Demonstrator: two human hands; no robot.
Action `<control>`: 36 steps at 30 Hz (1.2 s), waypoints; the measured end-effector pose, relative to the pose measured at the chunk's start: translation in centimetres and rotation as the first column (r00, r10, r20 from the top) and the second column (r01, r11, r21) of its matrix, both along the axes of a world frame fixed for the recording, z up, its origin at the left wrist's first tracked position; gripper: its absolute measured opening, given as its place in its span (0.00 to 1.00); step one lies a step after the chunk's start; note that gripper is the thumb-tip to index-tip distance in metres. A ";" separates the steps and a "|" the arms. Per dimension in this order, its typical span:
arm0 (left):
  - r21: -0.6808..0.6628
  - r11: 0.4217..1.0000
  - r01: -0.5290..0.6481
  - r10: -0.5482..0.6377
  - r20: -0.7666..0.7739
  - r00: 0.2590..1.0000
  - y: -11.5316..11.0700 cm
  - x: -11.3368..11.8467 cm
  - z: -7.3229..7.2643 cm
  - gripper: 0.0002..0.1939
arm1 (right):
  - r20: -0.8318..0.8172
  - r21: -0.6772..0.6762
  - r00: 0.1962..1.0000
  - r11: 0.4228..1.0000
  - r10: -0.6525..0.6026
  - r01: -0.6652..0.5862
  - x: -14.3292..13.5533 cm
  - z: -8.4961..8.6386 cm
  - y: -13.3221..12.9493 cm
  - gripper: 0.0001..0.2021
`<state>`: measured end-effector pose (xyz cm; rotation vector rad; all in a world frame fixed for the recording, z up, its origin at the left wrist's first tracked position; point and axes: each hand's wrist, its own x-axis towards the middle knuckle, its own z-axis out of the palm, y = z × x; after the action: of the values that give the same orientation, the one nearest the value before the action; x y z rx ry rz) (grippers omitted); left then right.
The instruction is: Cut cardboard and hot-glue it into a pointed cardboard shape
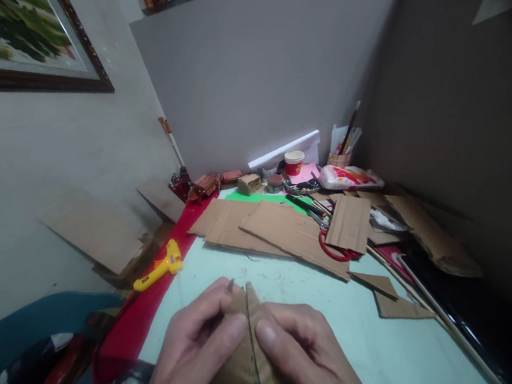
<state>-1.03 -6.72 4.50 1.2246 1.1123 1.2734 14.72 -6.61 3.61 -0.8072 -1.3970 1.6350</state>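
Both hands grip a folded brown cardboard piece point(252, 368) that tapers to a point away from me, with a dark seam running down its middle. My left hand point(202, 342) is closed on the left side, thumb pressed flat near the seam. On the other side, my right hand point(300, 345) is closed with its thumb beside the seam. The lower part of the piece runs out of the picture. Left of my hands, a yellow glue gun point(164, 264) lies on the red cloth point(130, 330) at the table's edge.
Flat cardboard sheets point(266, 226) lie beyond my hands, with red-handled scissors point(336, 250) partly under a smaller cardboard piece point(349, 221). Cardboard triangles point(401, 306) and a black glossy device point(460, 317) are at right. A paper cup point(293, 162) stands at the back.
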 end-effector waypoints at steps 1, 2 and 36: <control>0.006 1.000 0.004 -0.004 -0.013 1.000 0.0 0.0 0.0 0.17 | -0.003 0.005 1.000 1.000 -0.002 0.002 0.0 -0.1 0.0 0.29; 0.007 1.000 0.008 -0.008 -0.022 1.000 0.0 0.0 0.0 0.17 | -0.002 0.010 1.000 1.000 -0.006 0.006 0.0 -0.2 0.0 0.29; 0.041 0.997 -0.058 0.068 -0.336 0.939 2.1 1.7 -1.4 0.15 | 0.244 0.049 0.970 0.999 -0.009 -0.003 0.9 -1.5 0.9 0.12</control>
<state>0.68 -4.60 3.07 1.4791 1.3909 1.1568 15.66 -5.71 2.16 -1.0085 -1.5986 1.5316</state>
